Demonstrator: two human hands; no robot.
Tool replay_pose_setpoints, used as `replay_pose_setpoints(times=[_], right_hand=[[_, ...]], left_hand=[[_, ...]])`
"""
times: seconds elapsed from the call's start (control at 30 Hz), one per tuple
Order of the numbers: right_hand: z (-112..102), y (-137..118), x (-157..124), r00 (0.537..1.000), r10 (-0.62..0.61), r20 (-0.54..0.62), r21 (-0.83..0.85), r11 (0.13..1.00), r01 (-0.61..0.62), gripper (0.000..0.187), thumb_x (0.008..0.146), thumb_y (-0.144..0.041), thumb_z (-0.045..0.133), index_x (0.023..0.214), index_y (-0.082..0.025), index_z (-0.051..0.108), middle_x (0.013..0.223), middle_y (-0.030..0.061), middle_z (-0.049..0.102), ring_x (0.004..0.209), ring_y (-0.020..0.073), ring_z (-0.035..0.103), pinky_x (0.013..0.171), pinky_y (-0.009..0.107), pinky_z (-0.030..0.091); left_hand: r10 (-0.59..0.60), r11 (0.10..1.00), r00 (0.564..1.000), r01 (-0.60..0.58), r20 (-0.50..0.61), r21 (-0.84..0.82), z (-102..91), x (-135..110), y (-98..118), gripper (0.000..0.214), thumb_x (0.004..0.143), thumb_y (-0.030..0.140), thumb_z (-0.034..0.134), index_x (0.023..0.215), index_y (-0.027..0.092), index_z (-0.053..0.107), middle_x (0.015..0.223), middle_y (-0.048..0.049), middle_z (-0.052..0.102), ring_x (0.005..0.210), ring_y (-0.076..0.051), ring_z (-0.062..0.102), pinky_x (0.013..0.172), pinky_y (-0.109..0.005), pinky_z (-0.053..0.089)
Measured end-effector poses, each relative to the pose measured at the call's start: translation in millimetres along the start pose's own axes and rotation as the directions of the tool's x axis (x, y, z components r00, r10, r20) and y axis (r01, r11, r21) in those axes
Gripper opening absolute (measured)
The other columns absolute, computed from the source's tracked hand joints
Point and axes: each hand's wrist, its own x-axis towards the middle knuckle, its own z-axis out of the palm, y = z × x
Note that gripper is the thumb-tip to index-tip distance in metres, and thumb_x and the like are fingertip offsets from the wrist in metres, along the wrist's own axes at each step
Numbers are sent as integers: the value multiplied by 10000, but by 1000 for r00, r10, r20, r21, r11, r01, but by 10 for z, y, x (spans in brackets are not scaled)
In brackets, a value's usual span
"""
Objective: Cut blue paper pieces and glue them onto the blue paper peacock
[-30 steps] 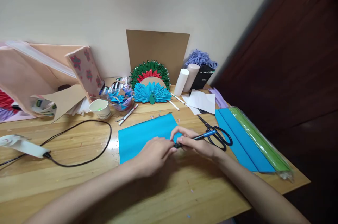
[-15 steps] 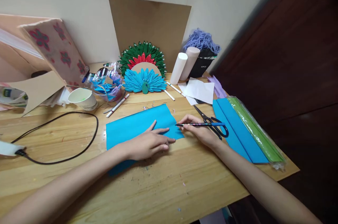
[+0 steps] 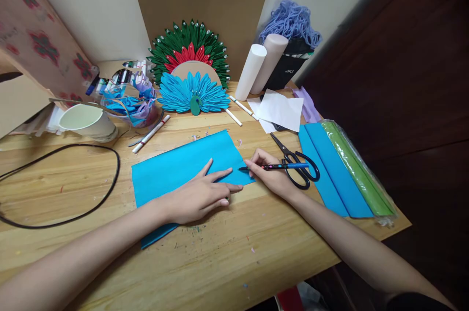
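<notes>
A blue sheet of paper (image 3: 183, 159) lies at a slant on the wooden table, seemingly folded. Across its lower right part my left hand (image 3: 198, 196) rests flat with fingers spread, pressing on the paper. My right hand (image 3: 269, 172) pinches a dark pen (image 3: 282, 166) with a blue end, its tip over the right part of the sheet. Whether the tip touches the paper, I cannot tell. Just right of that hand lie black scissors (image 3: 298, 167), their blades pointing away to the upper left.
Blue folded paper (image 3: 330, 174) and a green wrapped pack (image 3: 361, 174) lie at right. Behind stand a paper peacock (image 3: 195, 96), white rolls (image 3: 251, 72) and white paper scraps (image 3: 281, 111). At left are a paper cup (image 3: 88, 125), a tub of scraps (image 3: 132, 106) and a black cable (image 3: 117, 169).
The view has tilted down and come closer to the table. My right hand has brought the pen tip slightly left over the blue paper. My left hand stays flat on it.
</notes>
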Motion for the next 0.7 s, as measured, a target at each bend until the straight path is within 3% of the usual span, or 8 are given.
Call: replay_pose_setpoints(times=[0.23,0.4,0.57,0.7], right_hand=[[-11,13,-20,999,4,34,-27,1000,-3,305,829,-422,551,638,-205,456,566,-31,547,545,120,499,549,236,383],[-16,22,-24,1000,-3,-22,-46,999,2,283,836,-420,544,667,-205,470,599,-25,556,572,123,503,564,239,383],[-20,29,-29,998,-23,65,-44,999,26,320,841,-411,541,617,-202,449,567,-27,529,555,121,478,559,243,366],[-10,37,-28,1000,-5,-26,-20,1000,5,296,842,-417,538,655,-206,445,592,-28,541,573,125,493,574,245,378]], left_hand=[[6,999,1000,-7,-15,-44,5,-1,-11,303,948,292,324,1167,264,531,1360,4,476,1367,-231,209,1088,-575,-56],[0,1000,1000,0,10,-20,17,0,-18,310,955,308,297,1119,256,554,1376,13,457,1374,-229,190,1084,-574,-81],[4,999,1000,-4,0,-35,9,1,-10,313,954,303,296,1131,269,552,1375,18,457,1369,-240,204,1082,-579,-81],[-5,1000,1000,5,1,-26,12,-4,-11,339,955,307,292,1237,279,477,1353,7,483,1369,-235,204,1086,-577,-65]])
